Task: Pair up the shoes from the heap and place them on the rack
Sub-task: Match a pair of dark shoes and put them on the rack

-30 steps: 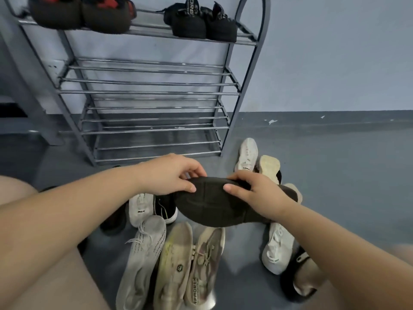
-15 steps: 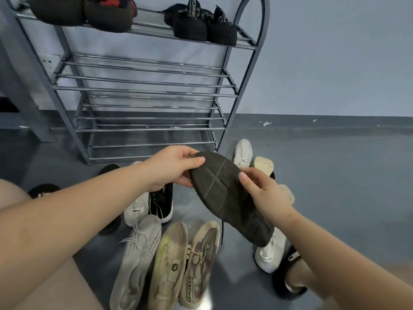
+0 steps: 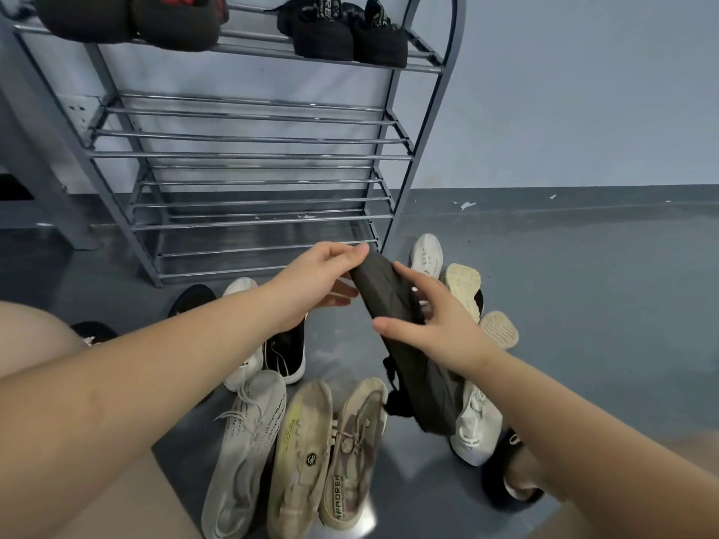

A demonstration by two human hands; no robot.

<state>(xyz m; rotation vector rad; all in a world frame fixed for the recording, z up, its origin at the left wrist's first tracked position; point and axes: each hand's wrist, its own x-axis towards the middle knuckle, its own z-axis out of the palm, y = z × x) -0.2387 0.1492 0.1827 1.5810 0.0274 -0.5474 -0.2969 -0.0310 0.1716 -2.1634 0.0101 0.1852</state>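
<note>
I hold a dark grey-black shoe [image 3: 404, 344] in the air above the heap, sole turned toward me, toe pointing at the rack. My left hand [image 3: 319, 285] pinches its toe end. My right hand [image 3: 432, 324] grips its middle with thumb across the sole. Below lie several shoes: a white knit sneaker [image 3: 245, 445], two beige sneakers [image 3: 303, 453] [image 3: 352, 449], a black-and-white shoe [image 3: 286, 354], white ones [image 3: 427, 254] [image 3: 475, 429]. The grey metal rack [image 3: 249, 153] stands ahead; its top shelf carries a black pair [image 3: 342, 36] and a black-and-red pair [image 3: 128, 17].
The rack's lower shelves [image 3: 256, 219] hold nothing. Upturned pale soles [image 3: 463, 284] [image 3: 498, 328] lie right of the held shoe. A black slipper [image 3: 509, 480] sits at lower right and dark shoes [image 3: 190, 301] at left. My bare knees flank the heap. Grey floor stretches to the right wall.
The dark shoe has swung from lying crosswise to pointing toe-first at the rack, its sole turned edge-on. My right hand shifted from the heel side to the middle.
</note>
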